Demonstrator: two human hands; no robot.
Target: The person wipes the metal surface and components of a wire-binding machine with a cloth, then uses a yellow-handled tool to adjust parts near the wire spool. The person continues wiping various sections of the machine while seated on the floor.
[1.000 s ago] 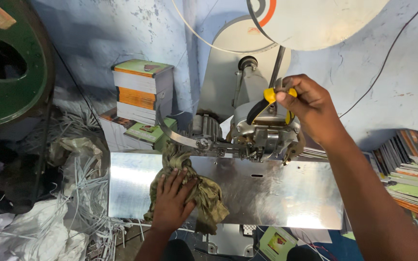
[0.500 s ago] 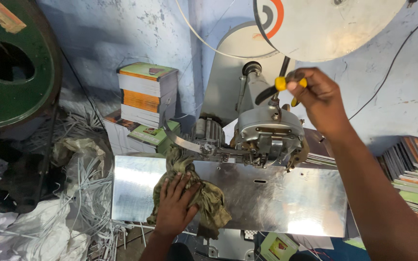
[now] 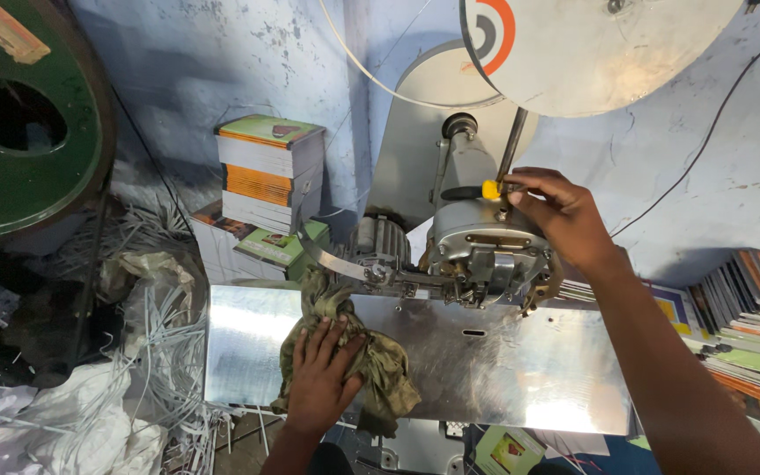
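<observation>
No box or bin with contents can be made out; a heap of white strips and crumpled paper (image 3: 90,387) is seen on the floor left of the metal plate (image 3: 521,369); stacked booklets (image 3: 267,167) are piled behind the plate's left end, and more booklets (image 3: 749,325) are fanned out to its right. The shiny plate is set level in front of a grey machine head (image 3: 481,251), which is backed by a scuffed blue wall (image 3: 222,62); a large pale disc (image 3: 591,44) is mounted above the machine head, and a green wheel (image 3: 19,132) is seen far left of it. A crumpled olive rag (image 3: 380,374) is lain on the plate's left half, its long axis running from the machine head toward the near edge; the left hand (image 3: 323,378) is pressed flat on it, fingers spread. A yellow knob (image 3: 491,189) on top of the machine head is pinched by the right hand (image 3: 560,215), its short stem pointing left.
</observation>
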